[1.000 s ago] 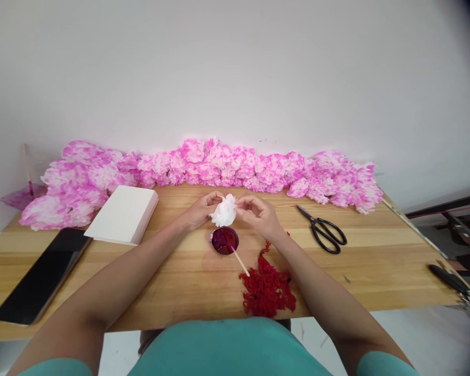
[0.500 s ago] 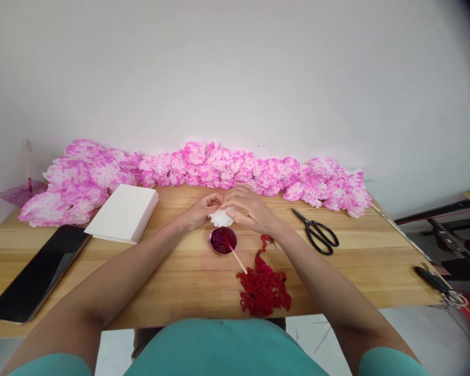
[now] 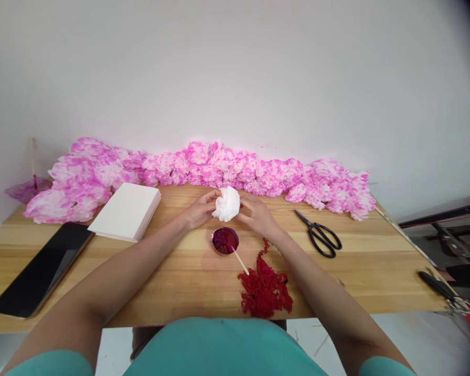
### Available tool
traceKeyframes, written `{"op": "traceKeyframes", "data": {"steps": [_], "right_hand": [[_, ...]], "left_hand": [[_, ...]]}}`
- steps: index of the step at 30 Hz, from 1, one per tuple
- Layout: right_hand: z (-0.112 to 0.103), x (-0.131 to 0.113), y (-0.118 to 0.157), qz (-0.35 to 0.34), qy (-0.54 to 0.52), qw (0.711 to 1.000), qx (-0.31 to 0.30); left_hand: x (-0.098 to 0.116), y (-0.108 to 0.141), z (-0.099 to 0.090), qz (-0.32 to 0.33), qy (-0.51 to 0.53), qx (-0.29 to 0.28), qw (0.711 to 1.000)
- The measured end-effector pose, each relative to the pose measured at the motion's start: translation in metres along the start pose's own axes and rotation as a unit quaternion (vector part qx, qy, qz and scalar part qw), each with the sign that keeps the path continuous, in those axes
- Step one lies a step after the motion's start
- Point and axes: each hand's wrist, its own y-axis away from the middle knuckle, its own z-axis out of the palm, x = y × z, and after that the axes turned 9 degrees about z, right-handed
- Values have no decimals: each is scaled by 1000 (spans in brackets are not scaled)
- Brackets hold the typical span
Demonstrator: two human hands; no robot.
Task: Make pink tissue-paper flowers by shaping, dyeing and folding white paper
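Observation:
A crumpled white paper ball [image 3: 227, 204] is held up between my two hands. My left hand [image 3: 202, 209] grips its left side with bent fingers. On its right side, my right hand [image 3: 256, 213] pinches it, the fingertips partly hidden behind the paper. Just below, a small bowl of dark magenta liquid [image 3: 222, 241] stands on the wooden table [image 3: 172, 282]. A thin stick [image 3: 241, 261] leans out of the bowl toward a heap of red yarn [image 3: 265, 292].
Pink and white crumpled paper [image 3: 203, 164] lines the wall. To the left are a white paper stack [image 3: 127, 210], a black phone [image 3: 41, 270] and a second stick [image 3: 33, 156]. Black scissors [image 3: 321, 235] lie to the right, with another pair [image 3: 438, 286] near the table's right edge.
The white paper shows as a rounder, fuller ball, higher than before. My right hand has moved off its top to its right side. The view has shifted slightly.

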Motion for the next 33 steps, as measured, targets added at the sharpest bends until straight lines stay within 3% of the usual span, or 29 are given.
{"op": "traceKeyframes", "data": {"steps": [6, 15, 24, 33], "right_hand": [[8, 3, 4, 36, -88, 995, 33], [19, -1, 12, 57, -118, 990, 55], [15, 3, 10, 75, -110, 990, 45], [21, -3, 8, 79, -84, 993, 39]], "left_hand": [[3, 1, 4, -10, -19, -20, 1000], [0, 1, 4, -34, -57, -33, 997], [0, -1, -2, -15, 5, -10, 1000], [-2, 0, -3, -18, -11, -24, 999]]}}
